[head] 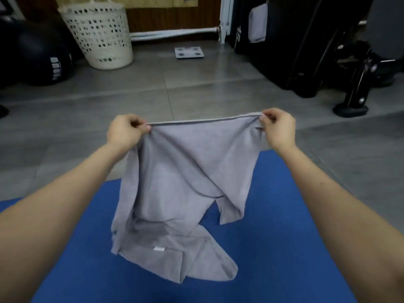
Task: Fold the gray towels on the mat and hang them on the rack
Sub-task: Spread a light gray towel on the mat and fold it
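Blue foam mat [284, 237] is touched by the bunched lower end of a limp gray cloth towel [185, 167], its top corners pinched in the left hand [125, 130] and right hand [278, 127], so a crooked fold is risked by the twist.

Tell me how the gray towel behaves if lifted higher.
Probably floppy: the gray towel sags in folds between the left hand and right hand. Likely light, since pinches carry it. Its lower end may drag on the mat.
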`<control>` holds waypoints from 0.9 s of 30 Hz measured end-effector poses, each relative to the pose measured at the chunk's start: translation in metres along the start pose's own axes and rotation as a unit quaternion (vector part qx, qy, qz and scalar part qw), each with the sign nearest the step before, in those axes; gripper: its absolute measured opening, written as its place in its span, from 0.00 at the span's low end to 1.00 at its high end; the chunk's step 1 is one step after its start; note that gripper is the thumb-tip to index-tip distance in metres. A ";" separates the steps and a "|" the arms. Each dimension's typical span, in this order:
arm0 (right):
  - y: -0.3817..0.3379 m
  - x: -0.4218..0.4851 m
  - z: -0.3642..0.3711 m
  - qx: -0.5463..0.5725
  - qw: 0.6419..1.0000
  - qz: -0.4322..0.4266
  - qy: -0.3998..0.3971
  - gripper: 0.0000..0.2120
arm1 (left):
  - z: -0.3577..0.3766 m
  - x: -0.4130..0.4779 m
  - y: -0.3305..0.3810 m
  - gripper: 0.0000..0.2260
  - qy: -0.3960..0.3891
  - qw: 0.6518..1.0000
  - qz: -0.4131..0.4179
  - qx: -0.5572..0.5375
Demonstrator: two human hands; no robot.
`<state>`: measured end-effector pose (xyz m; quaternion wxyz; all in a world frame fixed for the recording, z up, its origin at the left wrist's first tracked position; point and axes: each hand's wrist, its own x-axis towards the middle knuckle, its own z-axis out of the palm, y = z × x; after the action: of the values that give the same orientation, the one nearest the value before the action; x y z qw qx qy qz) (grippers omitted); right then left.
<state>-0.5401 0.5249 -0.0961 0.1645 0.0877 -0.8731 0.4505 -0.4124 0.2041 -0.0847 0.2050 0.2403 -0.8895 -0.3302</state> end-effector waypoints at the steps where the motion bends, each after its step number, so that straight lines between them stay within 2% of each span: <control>1: -0.016 0.011 -0.009 0.019 0.999 -0.018 0.021 0.08 | -0.011 0.008 0.014 0.08 0.025 1.000 0.012 -0.014; 4: -0.045 0.023 -0.037 0.061 0.993 -0.066 0.076 0.08 | -0.038 0.018 0.047 0.07 0.082 0.994 0.055 -0.037; 6: -0.046 0.018 -0.056 0.054 0.991 -0.082 0.088 0.08 | -0.051 0.007 0.067 0.05 0.065 0.993 0.089 -0.033; 9: -0.021 -0.007 -0.079 -0.008 0.993 -0.087 0.077 0.07 | -0.051 -0.029 0.080 0.03 -0.041 0.990 0.134 0.012; 12: 0.029 -0.044 -0.097 -0.092 0.992 -0.078 0.025 0.06 | -0.025 -0.074 0.069 0.02 -0.150 0.972 0.164 0.074; 16: 0.094 -0.102 -0.111 -0.178 0.981 -0.021 -0.069 0.06 | 0.025 -0.137 0.044 0.04 -0.282 0.947 0.151 0.044; 19: 0.136 -0.141 -0.116 -0.234 0.963 0.028 -0.127 0.05 | 0.060 -0.180 0.030 0.01 -0.346 0.924 0.153 0.047; 22: 0.164 -0.168 -0.113 -0.314 0.928 0.064 -0.189 0.07 | 0.082 -0.213 0.015 0.04 -0.406 0.890 0.193 0.074; 24: 0.168 -0.182 -0.103 -0.367 0.905 0.077 -0.202 0.13 | 0.089 -0.225 0.001 0.07 -0.435 0.874 0.200 0.083; 25: 0.164 -0.188 -0.095 -0.379 0.900 0.077 -0.200 0.17 | 0.090 -0.227 -0.007 0.08 -0.440 0.873 0.193 0.086; 27: 0.149 -0.200 -0.073 -0.346 0.920 0.034 -0.180 0.18 | 0.088 -0.227 -0.025 0.07 -0.415 0.890 0.167 0.084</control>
<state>-0.3835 0.6712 -0.2427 0.0091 0.0752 -0.9919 0.1020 -0.2695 0.3584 -0.2100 -0.1514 -0.0543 -0.9451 -0.2843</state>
